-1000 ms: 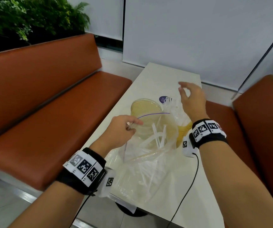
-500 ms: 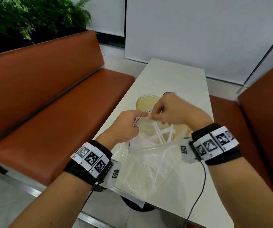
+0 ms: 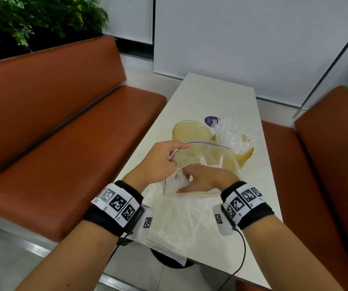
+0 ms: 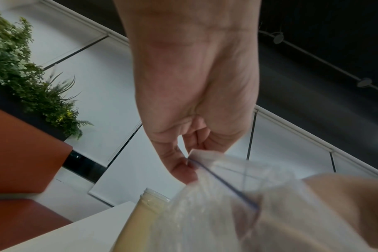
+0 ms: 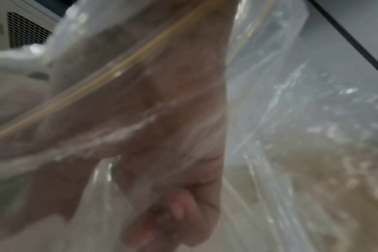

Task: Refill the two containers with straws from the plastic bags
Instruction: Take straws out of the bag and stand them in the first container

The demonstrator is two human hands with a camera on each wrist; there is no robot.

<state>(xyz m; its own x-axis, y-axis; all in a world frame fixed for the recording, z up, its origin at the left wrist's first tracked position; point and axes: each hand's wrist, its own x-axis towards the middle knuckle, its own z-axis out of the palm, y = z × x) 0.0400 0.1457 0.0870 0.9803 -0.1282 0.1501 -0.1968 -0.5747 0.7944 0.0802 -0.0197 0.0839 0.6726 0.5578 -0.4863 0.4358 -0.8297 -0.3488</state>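
- The left hand [image 3: 161,162] pinches the top edge of the bag [image 3: 202,156] at its blue zip line, thumb against fingertip, in the middle of the head view.
- The right hand [image 3: 207,178] is curled low at the bag's mouth, pinching plastic; the wrist view is blurred.
- Straws [image 3: 221,161] stand inside the bag.
- Two yellowish containers sit behind it: the left container [image 3: 189,131] and the right container [image 3: 245,149] with straws in it.
- All rest on the table [image 3: 217,97].

Both forearms reach forward, wrists banded. The left hand [image 3: 160,162] pinches with thumb and forefinger, other fingers curled; the right hand [image 3: 207,178] lies just beside it, fingers curled inward.
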